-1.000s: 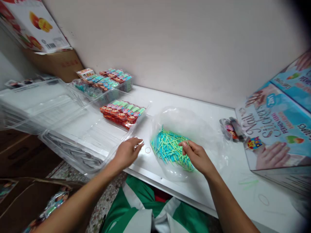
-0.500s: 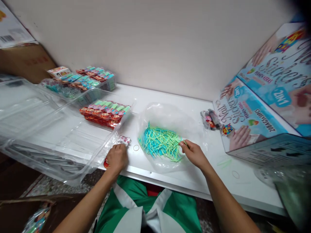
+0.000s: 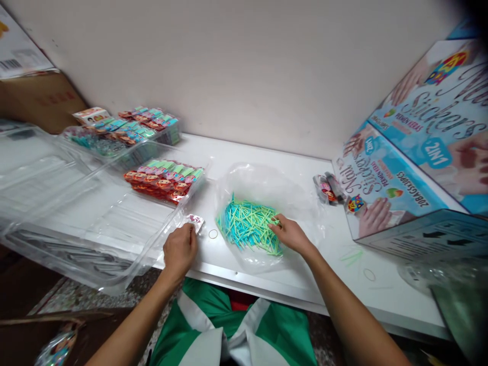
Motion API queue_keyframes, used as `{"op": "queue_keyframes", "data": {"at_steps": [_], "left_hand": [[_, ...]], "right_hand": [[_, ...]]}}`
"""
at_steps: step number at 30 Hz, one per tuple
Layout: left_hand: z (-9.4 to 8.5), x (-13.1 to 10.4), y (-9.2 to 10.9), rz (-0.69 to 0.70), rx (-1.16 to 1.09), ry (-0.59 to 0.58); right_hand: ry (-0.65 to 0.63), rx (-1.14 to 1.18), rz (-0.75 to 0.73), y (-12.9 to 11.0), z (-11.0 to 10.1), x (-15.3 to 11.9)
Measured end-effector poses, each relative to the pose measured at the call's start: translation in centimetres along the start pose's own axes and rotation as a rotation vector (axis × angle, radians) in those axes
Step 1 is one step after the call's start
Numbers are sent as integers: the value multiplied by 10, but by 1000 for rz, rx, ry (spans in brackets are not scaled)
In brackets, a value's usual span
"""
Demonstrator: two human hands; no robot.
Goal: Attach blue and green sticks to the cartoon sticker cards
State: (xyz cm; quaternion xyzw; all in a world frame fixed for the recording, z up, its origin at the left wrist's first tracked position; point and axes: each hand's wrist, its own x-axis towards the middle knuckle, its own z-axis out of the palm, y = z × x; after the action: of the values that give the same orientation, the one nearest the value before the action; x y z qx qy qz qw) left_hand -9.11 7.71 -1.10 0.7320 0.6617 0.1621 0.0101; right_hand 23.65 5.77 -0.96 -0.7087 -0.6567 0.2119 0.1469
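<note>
My left hand (image 3: 180, 251) is closed on a small white packet with a pink pattern (image 3: 195, 221), whose top end sticks out past the fingers by the table's front. In front of me lies a clear plastic bag (image 3: 263, 178), spread open, holding a heap of thin green and blue sticks (image 3: 247, 226). At the heap's right side, my right hand (image 3: 292, 235) has its fingertips pinched on green sticks. A thin rubber band (image 3: 213, 234) rests between the left hand and the bag.
Left of the bag, a clear plastic tray (image 3: 152, 244) holds rows of red packets (image 3: 163, 179). Behind it stands another filled tray (image 3: 168, 133). Printed boxes (image 3: 400, 188) rise on the right, beside dark small packets (image 3: 328, 188). Loose green sticks (image 3: 353, 255) lie nearby.
My right hand has moved left, further over the heap of sticks. My left hand has turned a little, and the red piece seen under it before is now hidden.
</note>
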Motion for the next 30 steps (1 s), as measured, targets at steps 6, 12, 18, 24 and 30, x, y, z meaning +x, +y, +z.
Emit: {"op": "queue_keyframes", "data": {"at_steps": [6,12,18,24,30], "left_hand": [[-17,-10,17,41,-425,84],[-22,-3,33,-263,-1193,-122],[-24,9,42,-408,-1520,-297],[-24,12,43,-418,-1542,-358],[-23,16,46,-427,-1543,-349]], "right_hand": [[-115,-288,145,-17,12,22],[-147,-351,220,-25,17,38],[-205,-349,186,-22,7,44],[-205,-306,182,-14,0,44],[-126,-200,138,-10,3,45]]}}
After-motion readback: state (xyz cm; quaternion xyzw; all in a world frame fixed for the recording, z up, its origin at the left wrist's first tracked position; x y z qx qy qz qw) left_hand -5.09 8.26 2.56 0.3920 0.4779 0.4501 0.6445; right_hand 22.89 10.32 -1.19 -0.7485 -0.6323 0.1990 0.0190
